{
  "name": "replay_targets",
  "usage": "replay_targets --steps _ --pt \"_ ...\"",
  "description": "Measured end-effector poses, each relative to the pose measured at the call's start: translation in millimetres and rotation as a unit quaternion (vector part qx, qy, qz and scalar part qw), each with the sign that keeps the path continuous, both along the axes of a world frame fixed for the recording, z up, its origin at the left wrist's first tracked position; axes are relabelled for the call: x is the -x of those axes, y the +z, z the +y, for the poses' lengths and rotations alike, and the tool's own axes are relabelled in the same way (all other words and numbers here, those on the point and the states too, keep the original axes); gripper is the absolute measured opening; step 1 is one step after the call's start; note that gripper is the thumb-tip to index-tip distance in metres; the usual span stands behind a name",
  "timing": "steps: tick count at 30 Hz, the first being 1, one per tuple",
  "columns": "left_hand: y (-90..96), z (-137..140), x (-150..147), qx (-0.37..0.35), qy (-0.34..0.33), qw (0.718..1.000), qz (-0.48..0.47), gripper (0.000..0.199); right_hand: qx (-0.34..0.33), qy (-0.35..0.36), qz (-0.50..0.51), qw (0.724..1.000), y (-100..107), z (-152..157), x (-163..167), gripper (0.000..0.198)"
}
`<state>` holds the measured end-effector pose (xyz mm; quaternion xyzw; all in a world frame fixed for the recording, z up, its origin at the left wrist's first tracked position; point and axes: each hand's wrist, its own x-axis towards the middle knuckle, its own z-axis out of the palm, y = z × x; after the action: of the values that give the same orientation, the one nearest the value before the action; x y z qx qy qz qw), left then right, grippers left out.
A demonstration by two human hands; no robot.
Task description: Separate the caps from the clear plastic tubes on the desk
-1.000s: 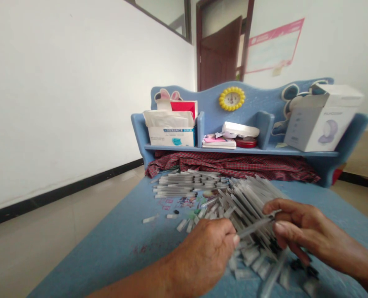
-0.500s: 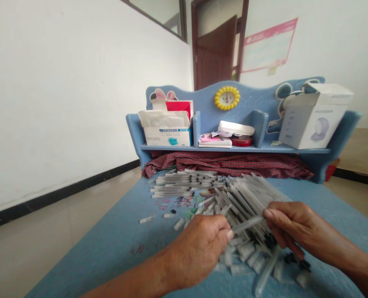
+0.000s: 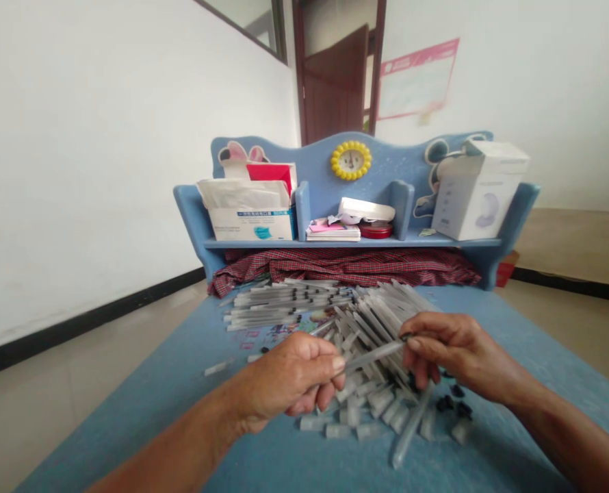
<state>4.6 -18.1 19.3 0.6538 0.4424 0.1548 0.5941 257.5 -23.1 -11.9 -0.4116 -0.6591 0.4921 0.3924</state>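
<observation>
Our L hand (image 3: 294, 373) has thumb + index pinched shut on the near end of a translucent plastic tube (image 3: 373, 355), other fingers curled under. Our R hand (image 3: 453, 352) has thumb + index closed at the tube's far end, on a small dark piece (image 3: 406, 336); can't tell if it's seated in the tube or just touching. Tube is held btwn both hands, slightly tilted, R end higher, above the pile on the blue counter (image 3: 494, 318).

Under/behind the hands we've got a big heap of long tubes (image 3: 386, 308), mostly lying parallel, slanted. To its L, a flatter stack of tubes w/ black bits (image 3: 268, 311), lying roughly sideways. Short translucent caps (image 3: 353, 414) scattered in front of the heap, a few black plugs (image 3: 445, 402) just below R hand. One loose tube (image 3: 410, 438) lies nearest us, btwn caps.

Back edge: red plaid cloth (image 3: 345, 267) bunched under the shelf (image 3: 356, 244). On the shelf, L to R: face-mask box (image 3: 253, 224), paper stack (image 3: 334, 234), round red tin (image 3: 376, 231) w/ white case (image 3: 366, 209) above it, tall white carton (image 3: 476, 198). Yellow-rimmed clock (image 3: 351, 161) on the backboard.
</observation>
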Motion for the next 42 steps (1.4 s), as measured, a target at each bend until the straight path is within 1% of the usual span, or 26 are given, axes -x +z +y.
replay_targets --steps 5,10,14,16,20,22,23,25,27,29,31,34,37,42 --pt "0.5 0 -3 -0.022 0.003 0.999 0.026 0.034 -0.001 -0.042 0.068 0.997 0 2 6 0.027" --pt "-2.7 -2 -9 -0.043 -0.003 0.998 0.042 0.029 -0.023 -0.059 0.066 0.996 -2 -4 15 0.024" --pt "0.8 1 -6 -0.066 -0.002 0.996 0.054 0.027 -0.052 -0.105 0.058 0.991 4 0 7 0.022" --pt "3.4 8 2 -0.087 0.008 0.994 0.065 0.027 -0.088 -0.155 0.054 0.983 8 4 -1 0.021" --pt "7.4 32 28 -0.148 0.049 0.983 0.100 0.030 -0.170 -0.265 0.052 0.948 9 14 -14 0.021" --pt "8.7 44 41 -0.171 0.071 0.976 0.118 0.032 -0.206 -0.299 0.012 0.932 6 16 -15 0.019" --pt "9.1 48 46 -0.178 0.079 0.973 0.126 0.032 -0.223 -0.309 -0.024 0.924 3 16 -15 0.018" --pt "9.1 53 51 -0.190 0.090 0.968 0.138 0.033 -0.255 -0.309 -0.116 0.909 -1 14 -12 0.017" --pt "7.7 52 49 -0.197 0.095 0.965 0.142 0.032 -0.283 -0.282 -0.201 0.894 -3 10 -8 0.017" --pt "5.5 49 43 -0.201 0.093 0.965 0.140 0.032 -0.294 -0.245 -0.257 0.888 -3 7 -4 0.019" --pt "2.9 44 36 -0.202 0.081 0.966 0.139 0.032 -0.283 -0.216 -0.290 0.888 -2 5 -2 0.021" --pt "-1.3 40 28 -0.208 0.062 0.967 0.135 0.030 -0.253 -0.194 -0.333 0.887 -2 6 -2 0.025" --pt "-5.5 38 22 -0.206 0.048 0.969 0.129 0.028 -0.246 -0.185 -0.378 0.873 -7 9 -2 0.026" --pt "-6.8 29 13 -0.195 0.030 0.972 0.124 0.025 -0.255 -0.201 -0.423 0.846 -18 16 -4 0.031"
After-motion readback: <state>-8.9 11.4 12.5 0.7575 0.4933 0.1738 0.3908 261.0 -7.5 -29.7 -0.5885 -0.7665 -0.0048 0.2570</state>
